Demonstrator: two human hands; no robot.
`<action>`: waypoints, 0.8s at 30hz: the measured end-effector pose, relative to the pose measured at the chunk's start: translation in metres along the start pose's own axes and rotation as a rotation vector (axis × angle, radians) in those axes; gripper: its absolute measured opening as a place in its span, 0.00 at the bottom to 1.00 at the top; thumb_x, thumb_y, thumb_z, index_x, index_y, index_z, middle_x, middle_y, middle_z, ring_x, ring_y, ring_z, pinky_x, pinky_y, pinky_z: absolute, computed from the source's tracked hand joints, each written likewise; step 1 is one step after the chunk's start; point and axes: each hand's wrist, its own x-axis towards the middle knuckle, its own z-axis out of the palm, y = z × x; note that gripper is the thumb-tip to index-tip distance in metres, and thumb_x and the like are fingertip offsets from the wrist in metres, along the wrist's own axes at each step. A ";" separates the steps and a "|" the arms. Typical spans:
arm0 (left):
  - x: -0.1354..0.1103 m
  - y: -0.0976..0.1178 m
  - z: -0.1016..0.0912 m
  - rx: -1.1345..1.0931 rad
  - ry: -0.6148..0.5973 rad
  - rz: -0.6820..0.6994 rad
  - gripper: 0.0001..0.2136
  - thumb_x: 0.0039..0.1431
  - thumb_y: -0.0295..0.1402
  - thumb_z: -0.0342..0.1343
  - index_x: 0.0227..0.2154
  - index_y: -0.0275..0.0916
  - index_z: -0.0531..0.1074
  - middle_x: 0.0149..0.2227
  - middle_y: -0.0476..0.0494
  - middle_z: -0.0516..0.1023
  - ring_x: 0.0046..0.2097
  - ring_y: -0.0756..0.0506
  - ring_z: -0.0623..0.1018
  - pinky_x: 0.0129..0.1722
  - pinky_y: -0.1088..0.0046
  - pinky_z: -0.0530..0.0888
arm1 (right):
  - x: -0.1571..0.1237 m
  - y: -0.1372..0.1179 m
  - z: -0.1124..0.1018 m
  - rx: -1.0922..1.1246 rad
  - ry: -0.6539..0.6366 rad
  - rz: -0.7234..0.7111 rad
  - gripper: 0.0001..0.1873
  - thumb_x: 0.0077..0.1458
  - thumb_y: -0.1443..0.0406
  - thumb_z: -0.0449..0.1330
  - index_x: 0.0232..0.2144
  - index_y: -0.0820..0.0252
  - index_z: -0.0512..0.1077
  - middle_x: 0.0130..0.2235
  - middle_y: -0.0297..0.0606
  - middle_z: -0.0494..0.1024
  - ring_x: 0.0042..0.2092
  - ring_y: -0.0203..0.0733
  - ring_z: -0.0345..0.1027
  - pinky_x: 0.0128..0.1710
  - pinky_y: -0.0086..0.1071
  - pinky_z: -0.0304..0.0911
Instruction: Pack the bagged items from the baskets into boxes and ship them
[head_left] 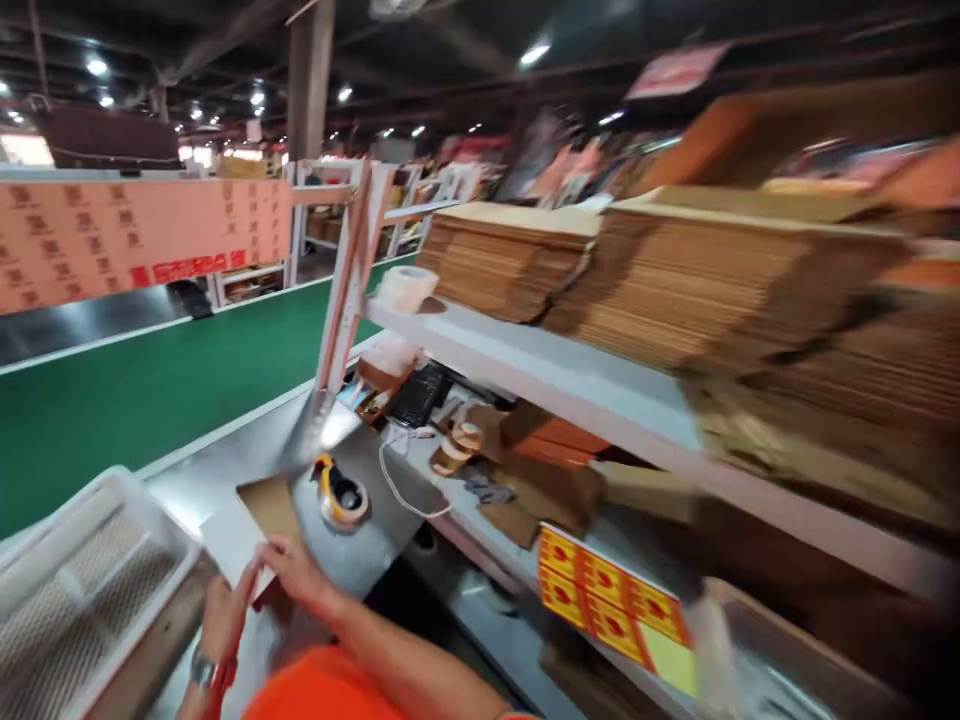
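Observation:
Low in the view, my left hand [225,608] and my right hand [294,572] meet at the near corner of a white sheet [229,538]. My right fingers pinch around that corner. The left fingers are pressed together against the same edge, partly smeared by motion. A brown cardboard piece [271,506] lies beside and partly under the sheet; whether the two are joined I cannot tell. Right of it, a yellow and black tape dispenser [343,492] with a roll of tape rests on the metal table [390,470].
A white plastic basket [105,600] stands left of my hands. Beyond the table runs a green conveyor belt [187,370]. To the right, a shelf [555,365] carries stacks of flat cardboard [675,280] and a white roll [407,287]. Beneath it sit tape rolls [457,446].

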 end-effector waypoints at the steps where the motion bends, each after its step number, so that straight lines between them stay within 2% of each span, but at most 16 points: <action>1: -0.008 -0.011 0.002 -0.050 0.002 -0.020 0.35 0.46 0.74 0.66 0.22 0.40 0.78 0.25 0.43 0.82 0.27 0.42 0.78 0.30 0.66 0.79 | -0.009 -0.001 -0.010 0.036 -0.013 0.020 0.35 0.47 0.33 0.70 0.23 0.57 0.74 0.22 0.31 0.71 0.26 0.37 0.61 0.29 0.34 0.59; 2: -0.012 -0.019 0.007 -0.108 -0.007 -0.028 0.35 0.41 0.74 0.68 0.20 0.41 0.77 0.22 0.42 0.81 0.26 0.42 0.76 0.28 0.66 0.77 | -0.016 -0.001 -0.021 0.066 -0.023 0.038 0.35 0.49 0.32 0.69 0.25 0.58 0.76 0.24 0.33 0.74 0.28 0.39 0.65 0.31 0.36 0.63; 4: -0.014 -0.029 0.024 -0.198 0.003 -0.047 0.33 0.37 0.71 0.71 0.21 0.41 0.78 0.22 0.40 0.80 0.24 0.43 0.76 0.25 0.67 0.75 | -0.032 0.002 -0.041 0.126 -0.034 0.069 0.34 0.52 0.33 0.69 0.29 0.58 0.78 0.27 0.37 0.79 0.32 0.42 0.71 0.37 0.39 0.68; 7: -0.014 -0.036 0.055 -0.288 0.005 -0.090 0.31 0.39 0.66 0.75 0.23 0.40 0.79 0.25 0.38 0.82 0.25 0.43 0.77 0.24 0.67 0.76 | -0.058 0.007 -0.070 0.241 -0.009 0.123 0.32 0.51 0.36 0.73 0.33 0.59 0.82 0.33 0.43 0.84 0.38 0.48 0.78 0.43 0.42 0.72; 10: -0.021 -0.039 0.082 -0.259 0.014 -0.087 0.28 0.43 0.63 0.74 0.24 0.39 0.81 0.25 0.38 0.83 0.26 0.40 0.80 0.27 0.64 0.79 | -0.078 0.011 -0.096 0.292 0.022 0.158 0.32 0.48 0.37 0.76 0.36 0.59 0.84 0.36 0.45 0.86 0.42 0.50 0.81 0.45 0.41 0.73; 12: -0.028 -0.040 0.094 -0.160 0.074 0.042 0.22 0.50 0.57 0.73 0.27 0.40 0.83 0.28 0.37 0.85 0.30 0.38 0.83 0.34 0.62 0.82 | -0.084 0.012 -0.115 0.304 0.086 0.179 0.34 0.47 0.35 0.76 0.37 0.59 0.84 0.37 0.43 0.85 0.42 0.48 0.81 0.43 0.39 0.74; 14: -0.032 -0.040 0.101 -0.040 0.108 0.280 0.12 0.56 0.47 0.70 0.31 0.43 0.87 0.35 0.36 0.88 0.39 0.36 0.86 0.46 0.58 0.84 | -0.088 0.012 -0.135 0.340 0.096 0.254 0.37 0.48 0.32 0.73 0.36 0.59 0.82 0.36 0.43 0.85 0.39 0.45 0.80 0.39 0.36 0.74; 15: -0.034 -0.041 0.104 0.014 0.105 0.409 0.08 0.57 0.42 0.69 0.33 0.46 0.88 0.38 0.36 0.89 0.44 0.36 0.87 0.51 0.56 0.84 | -0.090 0.012 -0.144 0.359 0.058 0.302 0.37 0.50 0.32 0.70 0.35 0.60 0.81 0.36 0.43 0.85 0.37 0.43 0.79 0.36 0.34 0.73; 17: -0.036 -0.043 0.109 0.110 0.093 0.613 0.08 0.58 0.35 0.64 0.36 0.49 0.89 0.42 0.37 0.90 0.50 0.35 0.87 0.57 0.52 0.82 | -0.094 0.011 -0.163 0.377 -0.076 0.391 0.36 0.52 0.33 0.68 0.34 0.60 0.80 0.34 0.42 0.84 0.32 0.41 0.76 0.30 0.32 0.70; 19: -0.039 -0.047 0.116 0.182 0.099 0.713 0.11 0.59 0.32 0.61 0.37 0.49 0.89 0.43 0.37 0.90 0.53 0.35 0.86 0.59 0.48 0.82 | -0.100 0.011 -0.177 0.381 -0.175 0.429 0.32 0.51 0.37 0.72 0.33 0.60 0.80 0.31 0.39 0.83 0.28 0.38 0.72 0.26 0.31 0.67; 22: -0.048 -0.050 0.132 0.198 0.146 0.681 0.09 0.60 0.34 0.62 0.38 0.48 0.88 0.47 0.36 0.89 0.57 0.34 0.84 0.62 0.45 0.80 | -0.107 0.012 -0.192 0.415 -0.218 0.425 0.25 0.45 0.47 0.78 0.29 0.60 0.78 0.26 0.33 0.79 0.27 0.36 0.70 0.29 0.30 0.67; 24: -0.056 -0.048 0.146 0.116 0.260 0.526 0.12 0.60 0.39 0.66 0.45 0.45 0.87 0.55 0.33 0.86 0.62 0.32 0.82 0.64 0.46 0.79 | -0.110 0.012 -0.198 0.422 -0.180 0.380 0.25 0.43 0.48 0.80 0.28 0.59 0.77 0.27 0.33 0.80 0.29 0.37 0.72 0.33 0.32 0.70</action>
